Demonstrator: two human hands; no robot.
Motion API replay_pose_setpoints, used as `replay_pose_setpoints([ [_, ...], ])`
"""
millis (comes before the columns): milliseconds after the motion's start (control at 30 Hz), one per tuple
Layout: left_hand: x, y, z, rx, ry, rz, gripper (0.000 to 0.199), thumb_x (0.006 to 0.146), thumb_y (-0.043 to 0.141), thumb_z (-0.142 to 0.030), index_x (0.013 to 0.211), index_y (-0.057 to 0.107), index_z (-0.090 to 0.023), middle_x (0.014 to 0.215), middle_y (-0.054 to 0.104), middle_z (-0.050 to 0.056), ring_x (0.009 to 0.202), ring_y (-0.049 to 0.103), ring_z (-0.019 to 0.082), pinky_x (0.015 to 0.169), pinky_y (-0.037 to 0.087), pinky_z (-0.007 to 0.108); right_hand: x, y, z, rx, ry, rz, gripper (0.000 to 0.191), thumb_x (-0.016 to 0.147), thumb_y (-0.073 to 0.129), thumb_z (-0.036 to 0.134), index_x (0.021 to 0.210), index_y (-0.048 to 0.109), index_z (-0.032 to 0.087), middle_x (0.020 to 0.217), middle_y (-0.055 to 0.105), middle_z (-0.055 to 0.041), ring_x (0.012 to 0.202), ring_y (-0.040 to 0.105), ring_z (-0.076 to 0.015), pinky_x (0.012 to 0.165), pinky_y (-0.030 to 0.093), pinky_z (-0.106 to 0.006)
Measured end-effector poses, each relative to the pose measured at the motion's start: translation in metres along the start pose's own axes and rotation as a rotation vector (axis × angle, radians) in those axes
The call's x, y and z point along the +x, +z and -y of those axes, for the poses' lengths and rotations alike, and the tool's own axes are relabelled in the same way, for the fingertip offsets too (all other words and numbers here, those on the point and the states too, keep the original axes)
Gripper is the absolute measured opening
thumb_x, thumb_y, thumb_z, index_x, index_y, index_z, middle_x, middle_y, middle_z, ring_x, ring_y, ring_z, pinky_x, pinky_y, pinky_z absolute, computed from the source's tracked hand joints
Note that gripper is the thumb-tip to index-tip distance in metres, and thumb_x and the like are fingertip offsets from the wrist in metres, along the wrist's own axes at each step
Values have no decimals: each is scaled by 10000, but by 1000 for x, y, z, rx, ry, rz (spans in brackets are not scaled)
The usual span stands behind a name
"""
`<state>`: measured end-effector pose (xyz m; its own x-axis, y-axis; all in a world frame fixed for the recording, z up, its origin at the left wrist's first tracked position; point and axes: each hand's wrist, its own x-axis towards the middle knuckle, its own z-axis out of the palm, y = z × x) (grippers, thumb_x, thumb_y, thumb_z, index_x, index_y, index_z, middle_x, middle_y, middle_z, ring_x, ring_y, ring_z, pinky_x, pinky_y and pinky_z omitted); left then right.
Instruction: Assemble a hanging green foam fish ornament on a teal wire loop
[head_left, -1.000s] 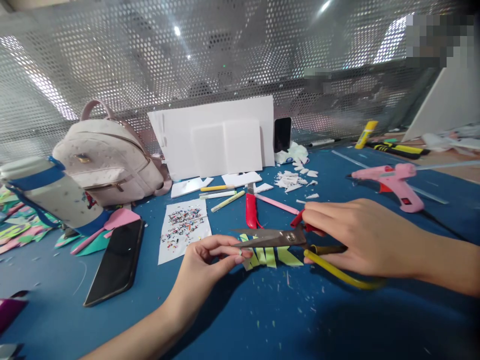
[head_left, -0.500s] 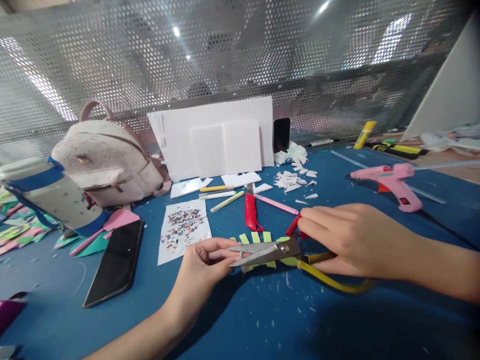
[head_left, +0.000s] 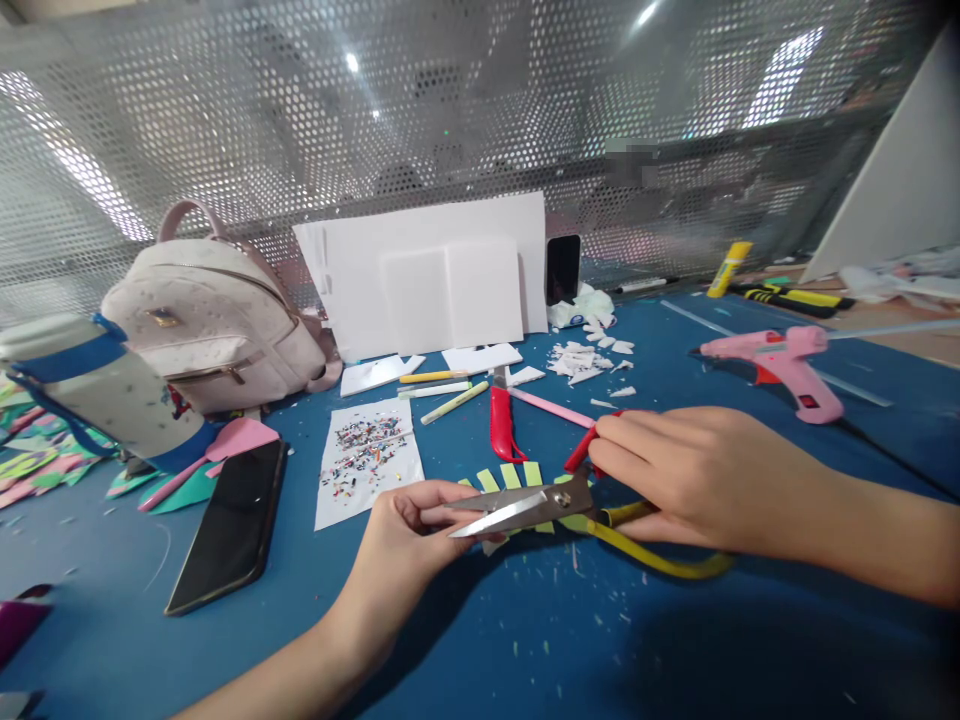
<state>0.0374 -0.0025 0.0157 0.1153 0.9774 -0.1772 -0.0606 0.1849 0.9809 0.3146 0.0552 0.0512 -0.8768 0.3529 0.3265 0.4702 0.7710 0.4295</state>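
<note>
My right hand (head_left: 675, 475) is closed round the red and yellow handles of a pair of scissors (head_left: 517, 508), whose blades point left across my left fingertips. My left hand (head_left: 420, 525) pinches a light green piece of paper or foam with strips cut along its edge (head_left: 532, 480). The scissors cover much of the green piece, so its full shape is hidden. Just beyond it lies a red utility knife (head_left: 502, 420) on the table, with a pink stick (head_left: 551, 408) beside it.
A white sheet with tiny coloured bits (head_left: 367, 460) and a black phone (head_left: 232, 525) lie to the left. A tumbler (head_left: 105, 390) and backpack (head_left: 217, 320) stand behind. White scraps (head_left: 577, 360) lie ahead; a pink glue gun (head_left: 787, 365) rests at right.
The scissors have shifted slightly left with my right hand, and their blades look closer together. My left hand keeps its hold on the green piece, almost unmoved.
</note>
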Motion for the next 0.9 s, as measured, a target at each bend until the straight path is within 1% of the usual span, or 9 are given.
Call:
replay_pose_setpoints([
  [133,-1,0,0,8,0,5,195,717,849,-246,853,751,-146,762,807,72,703,744,160,689,541,215,1,-1,0,-36,-7,14,281,869,650,458,888,569,189,860,655,-64,728,598,-239,594,365,-322],
  [333,-3,1,0,19,3,11,187,724,835,-241,855,747,-139,775,807,83,723,749,170,703,537,220,0,1,-1,-6,5,9,281,897,624,464,896,571,188,857,656,-66,722,597,-233,585,351,-312],
  [600,-2,-1,1,1,12,19,187,735,833,-241,868,747,-142,786,809,81,747,758,176,741,552,233,1,1,-1,-40,-8,33,295,851,690,457,878,557,195,854,649,-49,711,605,-229,572,352,-321],
  [700,-1,0,1,-9,14,13,184,731,836,-234,866,753,-140,786,809,79,750,762,180,746,559,236,1,0,-2,-42,-12,23,278,878,657,450,871,556,191,843,640,-51,705,603,-227,565,341,-318],
  [900,-1,-1,0,-43,11,14,218,709,862,-238,871,749,-144,813,813,76,775,766,194,761,576,257,0,3,-2,-43,-7,-9,294,957,543,447,823,559,186,760,595,-37,621,546,-197,540,296,-308],
])
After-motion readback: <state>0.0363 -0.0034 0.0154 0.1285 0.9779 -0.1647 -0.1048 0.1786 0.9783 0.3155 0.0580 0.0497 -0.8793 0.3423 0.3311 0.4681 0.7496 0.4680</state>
